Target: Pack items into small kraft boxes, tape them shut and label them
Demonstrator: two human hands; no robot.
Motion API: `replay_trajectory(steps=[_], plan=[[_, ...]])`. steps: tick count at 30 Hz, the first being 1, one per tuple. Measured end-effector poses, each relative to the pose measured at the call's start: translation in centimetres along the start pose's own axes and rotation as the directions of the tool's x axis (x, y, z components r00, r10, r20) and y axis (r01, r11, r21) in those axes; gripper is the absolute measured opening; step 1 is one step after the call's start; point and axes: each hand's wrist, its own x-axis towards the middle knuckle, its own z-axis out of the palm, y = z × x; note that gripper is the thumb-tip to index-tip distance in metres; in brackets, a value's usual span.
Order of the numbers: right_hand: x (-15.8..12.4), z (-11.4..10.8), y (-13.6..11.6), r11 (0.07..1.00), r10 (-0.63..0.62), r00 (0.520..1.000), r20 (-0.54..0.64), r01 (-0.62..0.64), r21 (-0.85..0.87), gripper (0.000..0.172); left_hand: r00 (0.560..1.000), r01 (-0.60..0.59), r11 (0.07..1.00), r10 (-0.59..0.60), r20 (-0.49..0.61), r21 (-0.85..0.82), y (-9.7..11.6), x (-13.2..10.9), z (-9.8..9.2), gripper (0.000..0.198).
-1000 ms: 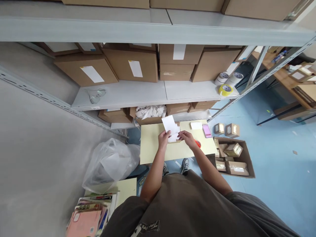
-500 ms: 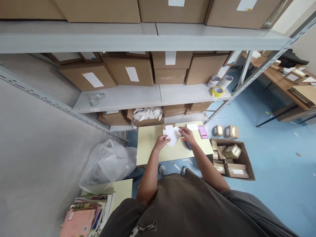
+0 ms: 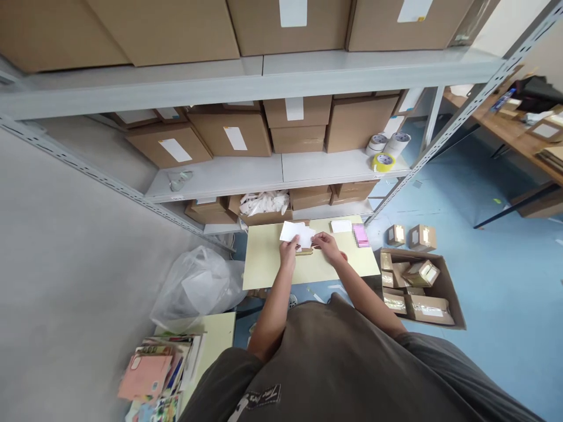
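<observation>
Over the pale yellow table I hold a piece of white paper (image 3: 290, 230) that looks folded or doubled. My left hand (image 3: 288, 252) pinches its lower edge. At the paper's right edge, the closed fingers of my right hand (image 3: 325, 244) grip a corner. A small cardboard box (image 3: 304, 252) lies on the table beneath the paper and is mostly covered by it. Beside my right wrist, an orange-edged object (image 3: 343, 256) shows only in part. White paper slips (image 3: 341, 226) and a pink item (image 3: 361, 235), blurred out, lie to the right.
Shelves (image 3: 246, 176) with cardboard boxes and tape rolls (image 3: 383, 162) rise behind the table (image 3: 259, 264). An open carton (image 3: 457, 310) of small parcels stands at right on the blue floor. At left are a clear plastic bag (image 3: 197, 284) and a pile of magazines (image 3: 147, 375).
The white paper has shifted left and now lies flatter and wider between my hands. My left hand has turned more upright. The blue and orange object is now mostly behind my right arm.
</observation>
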Motion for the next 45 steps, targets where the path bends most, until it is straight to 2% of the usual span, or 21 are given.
replay_trajectory(steps=[5, 9, 20, 27, 30, 32, 33, 34, 36, 38, 39, 45], plan=[[-0.9, -1.9, -1.3, 0.997, -0.041, 0.991, 0.128, 0.049, -0.060, 0.034, 0.998, -0.056, 0.986, 0.049, 0.049, 0.160, 1.8, 0.7, -1.6, 0.068], [-1.0, -2.7, -1.4, 0.994, 0.010, 0.974, 0.226, 0.015, -0.107, 0.034, 0.994, -0.084, 0.970, 0.065, 0.091, 0.229, 3.1, 0.6, -2.5, 0.065], [-1.0, -3.1, -1.4, 0.992, 0.046, 0.950, 0.308, -0.007, -0.127, 0.036, 0.992, -0.099, 0.945, 0.069, 0.107, 0.311, 3.0, 0.0, -1.9, 0.055], [-0.8, -3.7, -1.4, 0.990, 0.017, 0.943, 0.331, 0.032, -0.141, 0.038, 0.991, -0.100, 0.932, 0.062, 0.119, 0.348, 2.7, 0.2, -1.4, 0.052], [-0.7, -3.9, -1.3, 0.988, -0.005, 0.943, 0.334, 0.055, -0.142, 0.039, 0.989, -0.147, 0.888, 0.128, 0.072, 0.435, 2.8, 0.0, -0.7, 0.058], [-0.6, -4.1, -1.3, 0.988, -0.033, 0.945, 0.326, 0.080, -0.132, 0.039, 0.958, -0.230, 0.802, 0.287, -0.019, 0.551, 3.0, -0.7, 0.2, 0.064], [-0.5, -4.1, -1.3, 0.988, -0.050, 0.946, 0.319, 0.095, -0.126, 0.040, 0.929, -0.273, 0.747, 0.368, -0.035, 0.606, 3.0, -1.2, 0.8, 0.060], [-0.5, -4.2, -1.3, 0.987, -0.068, 0.947, 0.314, 0.111, -0.120, 0.040, 0.908, -0.317, 0.697, 0.420, -0.007, 0.643, 3.0, -1.7, 1.5, 0.051], [-0.4, -4.5, -1.4, 0.982, -0.108, 0.947, 0.303, 0.150, -0.119, 0.039, 0.901, -0.409, 0.655, 0.401, 0.166, 0.636, 2.8, -2.9, 3.0, 0.032], [-0.3, -4.7, -1.6, 0.972, -0.151, 0.945, 0.290, 0.195, -0.131, 0.038, 0.889, -0.452, 0.690, 0.300, 0.345, 0.565, 2.4, -4.0, 4.5, 0.031], [-0.3, -4.8, -1.7, 0.966, -0.168, 0.943, 0.288, 0.215, -0.142, 0.038, 0.883, -0.449, 0.717, 0.267, 0.385, 0.533, 2.2, -4.4, 5.1, 0.033], [-1.1, -5.5, -2.5, 0.943, -0.187, 0.942, 0.278, 0.252, -0.219, 0.042, 0.919, -0.367, 0.825, 0.251, 0.303, 0.429, 1.2, -5.4, 6.6, 0.035]])
